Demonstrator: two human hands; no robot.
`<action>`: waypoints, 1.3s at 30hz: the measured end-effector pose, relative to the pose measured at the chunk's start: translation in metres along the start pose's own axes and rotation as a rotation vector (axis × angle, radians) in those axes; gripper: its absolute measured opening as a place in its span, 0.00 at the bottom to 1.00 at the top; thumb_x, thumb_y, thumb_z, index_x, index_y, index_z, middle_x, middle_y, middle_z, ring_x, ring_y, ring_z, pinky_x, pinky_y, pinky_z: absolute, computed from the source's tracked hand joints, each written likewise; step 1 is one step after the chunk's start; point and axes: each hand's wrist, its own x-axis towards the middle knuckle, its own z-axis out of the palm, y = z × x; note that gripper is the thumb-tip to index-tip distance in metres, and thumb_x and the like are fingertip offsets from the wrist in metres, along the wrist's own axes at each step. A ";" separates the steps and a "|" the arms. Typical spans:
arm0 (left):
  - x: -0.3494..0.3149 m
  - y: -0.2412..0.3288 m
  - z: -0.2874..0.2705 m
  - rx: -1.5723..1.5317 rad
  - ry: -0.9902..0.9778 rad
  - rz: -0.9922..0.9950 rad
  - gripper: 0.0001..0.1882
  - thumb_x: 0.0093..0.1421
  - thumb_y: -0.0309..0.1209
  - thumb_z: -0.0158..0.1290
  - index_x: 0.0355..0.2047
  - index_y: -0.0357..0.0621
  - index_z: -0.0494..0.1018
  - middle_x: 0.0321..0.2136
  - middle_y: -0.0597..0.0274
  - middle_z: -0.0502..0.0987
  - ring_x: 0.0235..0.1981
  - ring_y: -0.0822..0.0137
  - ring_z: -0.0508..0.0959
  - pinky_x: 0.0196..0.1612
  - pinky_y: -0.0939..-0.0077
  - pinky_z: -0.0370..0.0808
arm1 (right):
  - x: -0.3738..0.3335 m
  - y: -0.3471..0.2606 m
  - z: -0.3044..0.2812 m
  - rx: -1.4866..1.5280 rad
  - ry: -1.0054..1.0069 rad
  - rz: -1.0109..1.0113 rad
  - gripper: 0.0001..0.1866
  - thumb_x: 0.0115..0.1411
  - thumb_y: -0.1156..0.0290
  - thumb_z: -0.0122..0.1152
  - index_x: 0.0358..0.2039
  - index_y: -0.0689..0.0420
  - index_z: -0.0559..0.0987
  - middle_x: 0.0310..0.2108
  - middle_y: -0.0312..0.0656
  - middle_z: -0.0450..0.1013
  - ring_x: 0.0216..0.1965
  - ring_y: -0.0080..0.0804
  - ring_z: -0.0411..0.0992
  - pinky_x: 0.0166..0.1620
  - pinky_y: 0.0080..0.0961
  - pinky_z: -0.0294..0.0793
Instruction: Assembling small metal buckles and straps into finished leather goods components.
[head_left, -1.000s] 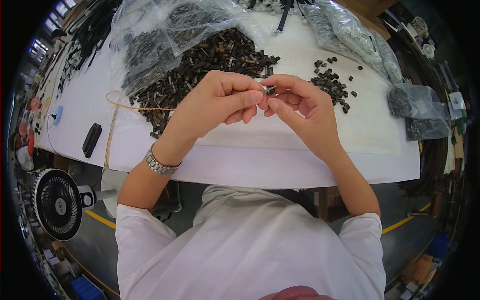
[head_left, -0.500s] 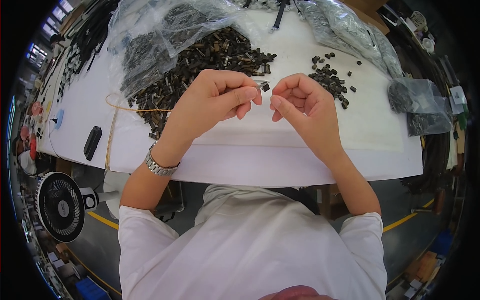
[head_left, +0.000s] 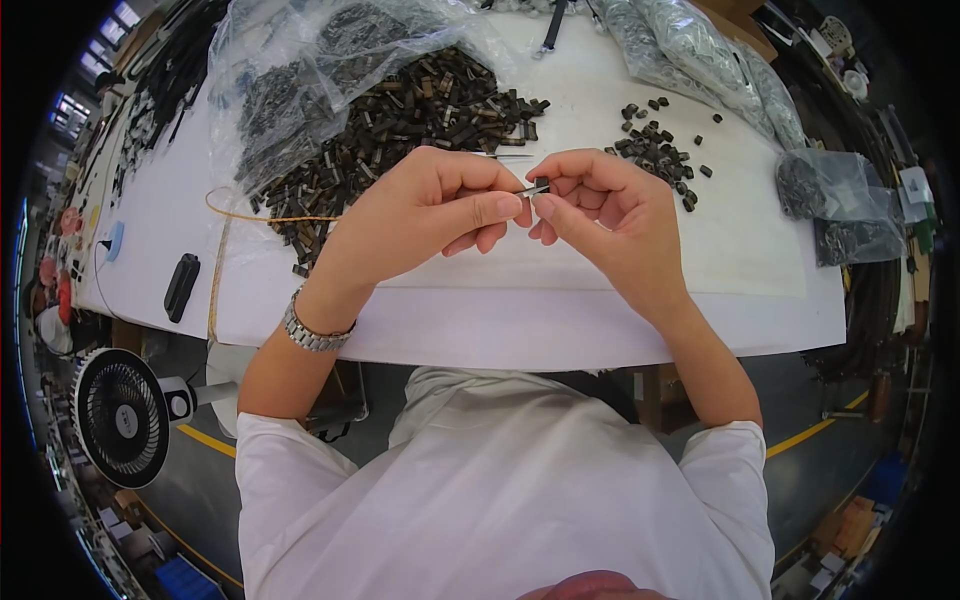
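Both my hands meet fingertip to fingertip above the white table. A small black loop-like piece (head_left: 541, 185) is between them, at the thumb and forefinger of my right hand (head_left: 615, 205), which is closed on it. My left hand (head_left: 440, 205), with a metal-band watch on its wrist, pinches a thin, dark strip-like piece whose end reaches the black piece; the rest is hidden by the fingers. Beyond the left fingers shows a thin pointed metal tip (head_left: 515, 156); I cannot tell whether it is held. A heap of dark clips (head_left: 430, 105) lies behind my left hand, small black loops (head_left: 655, 155) behind the right.
Clear plastic bags (head_left: 290, 100) cover part of the heap. More filled bags (head_left: 690, 60) lie far right, a smaller one (head_left: 855, 215) at the right edge. A black case (head_left: 182, 287) and a yellow cord (head_left: 217, 280) are at left. A fan (head_left: 125, 420) stands below the table's left edge.
My hands have come together; the right fingertips now touch the small black piece, which earlier hung apart from them by the left fingertips.
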 end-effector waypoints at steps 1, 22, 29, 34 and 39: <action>0.000 0.000 0.000 0.038 0.007 -0.004 0.10 0.71 0.30 0.55 0.38 0.38 0.83 0.19 0.72 0.75 0.17 0.85 0.64 0.20 0.86 0.58 | 0.000 -0.001 0.001 0.000 0.001 0.000 0.14 0.65 0.80 0.64 0.51 0.66 0.80 0.38 0.42 0.79 0.38 0.23 0.81 0.42 0.19 0.81; -0.002 -0.005 0.009 0.077 0.098 0.142 0.11 0.70 0.31 0.56 0.36 0.37 0.83 0.18 0.71 0.74 0.17 0.85 0.63 0.20 0.85 0.56 | 0.001 0.000 -0.002 0.139 -0.061 -0.056 0.12 0.65 0.81 0.64 0.49 0.70 0.80 0.40 0.44 0.80 0.39 0.25 0.80 0.43 0.21 0.80; -0.001 0.005 0.000 0.018 0.016 0.028 0.11 0.71 0.31 0.56 0.36 0.38 0.83 0.17 0.72 0.74 0.16 0.86 0.62 0.18 0.85 0.54 | 0.001 -0.002 0.000 0.055 -0.045 -0.040 0.13 0.65 0.81 0.64 0.50 0.67 0.80 0.39 0.42 0.80 0.39 0.24 0.80 0.44 0.20 0.81; -0.004 0.003 -0.002 -0.050 0.003 0.005 0.11 0.71 0.31 0.56 0.37 0.38 0.83 0.17 0.72 0.74 0.15 0.86 0.61 0.18 0.85 0.53 | 0.001 0.001 0.001 0.030 -0.048 -0.043 0.14 0.65 0.80 0.65 0.51 0.66 0.80 0.40 0.41 0.81 0.39 0.23 0.80 0.44 0.20 0.80; -0.002 -0.001 -0.001 0.021 -0.006 0.055 0.10 0.70 0.30 0.57 0.37 0.37 0.84 0.18 0.71 0.75 0.16 0.84 0.64 0.20 0.85 0.57 | 0.000 -0.001 -0.002 -0.190 -0.044 -0.179 0.11 0.65 0.80 0.65 0.48 0.66 0.82 0.37 0.43 0.82 0.35 0.23 0.80 0.40 0.20 0.81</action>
